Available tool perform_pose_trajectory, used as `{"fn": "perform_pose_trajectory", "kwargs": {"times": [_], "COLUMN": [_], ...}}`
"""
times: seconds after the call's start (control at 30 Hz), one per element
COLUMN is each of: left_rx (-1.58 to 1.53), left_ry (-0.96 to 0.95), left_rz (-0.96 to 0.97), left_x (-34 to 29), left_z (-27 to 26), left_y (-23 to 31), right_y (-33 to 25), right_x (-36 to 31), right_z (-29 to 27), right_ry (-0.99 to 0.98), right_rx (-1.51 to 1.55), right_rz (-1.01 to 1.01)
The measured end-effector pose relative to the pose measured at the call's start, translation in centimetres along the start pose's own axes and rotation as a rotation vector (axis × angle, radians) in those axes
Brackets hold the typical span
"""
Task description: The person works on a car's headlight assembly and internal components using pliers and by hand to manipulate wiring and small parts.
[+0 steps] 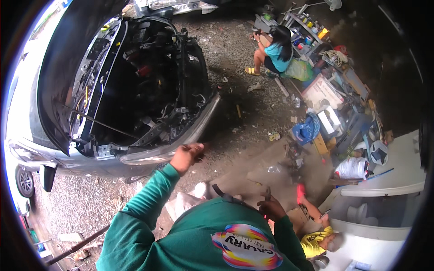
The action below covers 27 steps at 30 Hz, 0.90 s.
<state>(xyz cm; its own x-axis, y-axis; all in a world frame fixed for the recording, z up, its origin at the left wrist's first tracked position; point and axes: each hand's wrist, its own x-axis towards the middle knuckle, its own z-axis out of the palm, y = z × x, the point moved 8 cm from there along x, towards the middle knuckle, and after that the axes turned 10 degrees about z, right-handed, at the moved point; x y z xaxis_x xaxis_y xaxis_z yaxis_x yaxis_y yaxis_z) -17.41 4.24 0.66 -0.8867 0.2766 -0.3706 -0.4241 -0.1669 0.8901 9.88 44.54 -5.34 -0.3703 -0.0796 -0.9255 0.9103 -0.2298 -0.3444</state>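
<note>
My left hand (184,158) is held out in front of me, beside the front corner of a grey car (149,156) with its hood raised. Its fingers reach to the right, slightly apart and blurred, and I see nothing in them. My right hand (272,207) is close to my body on the right, its fingers mostly curled. A short dark upright shape (267,194) rises from it; whether that is a finger or a held thing is unclear. The car's front is stripped, baring the dark engine bay (144,86).
A person in a turquoise top (276,52) sits low by a cluttered shelf (304,27). Another in a yellow shirt (314,244) is close at my right. Boxes, a blue cloth bundle (306,128) and scraps line the right side. A thin rod (99,121) crosses the engine bay.
</note>
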Motion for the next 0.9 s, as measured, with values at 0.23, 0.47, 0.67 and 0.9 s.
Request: {"fn": "perform_pose_trajectory", "kwargs": {"times": [0.23, 0.47, 0.67, 0.9], "left_rx": [0.143, 0.064, -0.044, 0.146], "left_ry": [0.154, 0.317, 0.346, 0.547], "left_rz": [0.147, 0.225, 0.211, 0.296], "left_x": [6.0, 11.3, 15.3, 16.1], "left_z": [-3.7, -4.6, -0.9, -3.5], "left_y": [3.6, 7.2, 7.5, 5.6], "right_y": [9.4, 18.7, 9.9, -26.4], "right_x": [2.0, 4.4, 12.4, 19.9], "right_z": [-12.1, -22.3, -33.0, -24.4], "right_ry": [0.283, 0.396, 0.326, 0.287], "right_rx": [-0.067, -0.083, -0.1, -0.548], "right_rz": [-0.026, 0.162, 0.049, -0.107]}}
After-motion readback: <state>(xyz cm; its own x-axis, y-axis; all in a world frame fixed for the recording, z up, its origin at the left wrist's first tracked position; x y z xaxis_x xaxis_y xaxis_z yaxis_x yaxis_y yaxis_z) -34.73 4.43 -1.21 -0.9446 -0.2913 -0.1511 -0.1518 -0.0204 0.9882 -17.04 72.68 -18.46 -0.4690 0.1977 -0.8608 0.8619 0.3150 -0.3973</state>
